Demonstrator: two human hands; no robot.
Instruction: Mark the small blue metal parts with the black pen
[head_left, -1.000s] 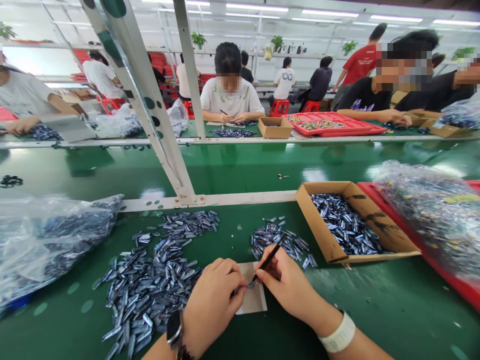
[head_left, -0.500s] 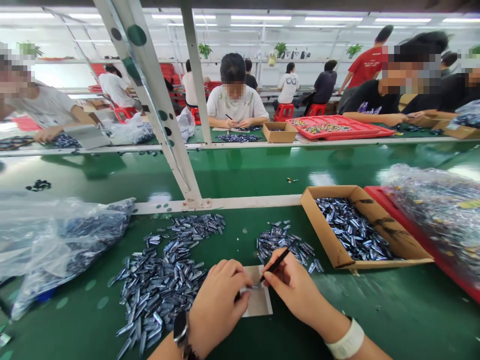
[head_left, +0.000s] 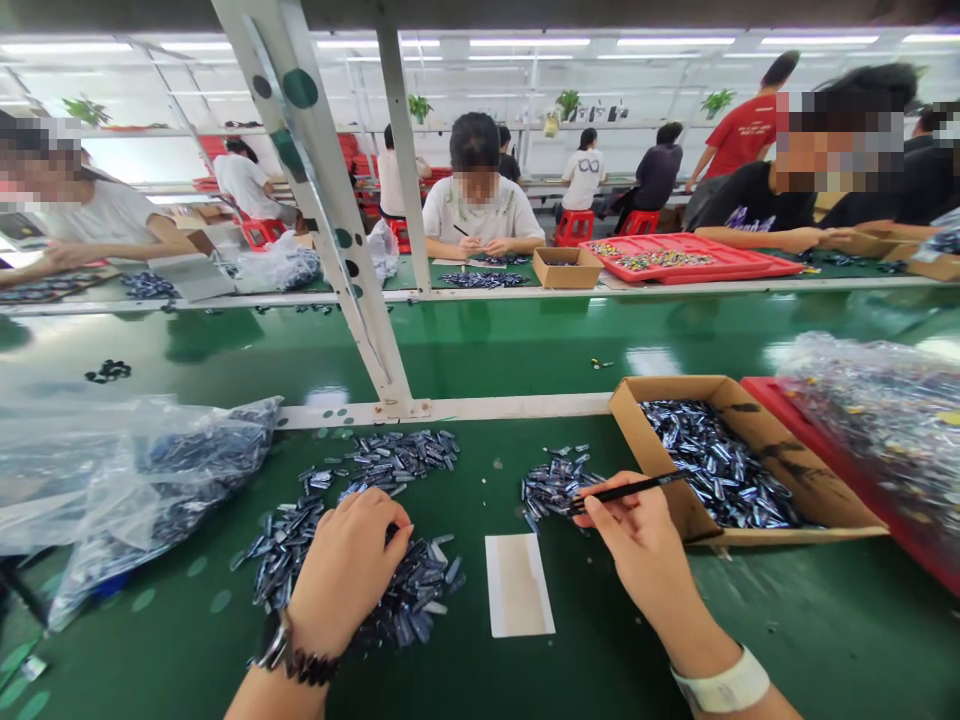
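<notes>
Black slim tool [head_left: 637, 488]: holds it clamped between thumb and fingers of right hand [head_left: 651, 545], tip at smaller pile [head_left: 553, 482] of glossy pieces, near cardboard box [head_left: 639, 430]. Keeps left hand [head_left: 346, 562] curled over larger pile [head_left: 424, 590]; cannot tell whether closed on a piece. Shows pale card [head_left: 519, 585] between, on green worktop [head_left: 615, 665].

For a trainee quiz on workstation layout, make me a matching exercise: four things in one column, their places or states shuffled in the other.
1. Slim black tool
2. Pale rectangular card
3. Open cardboard box
4. Left hand

A. Holding many small dark pieces, beside a red tray
B. Over the larger loose pile
C. Held in the right hand
D. Flat on the green worktop, nothing on it

Right pairs: 1-C, 2-D, 3-A, 4-B
</notes>
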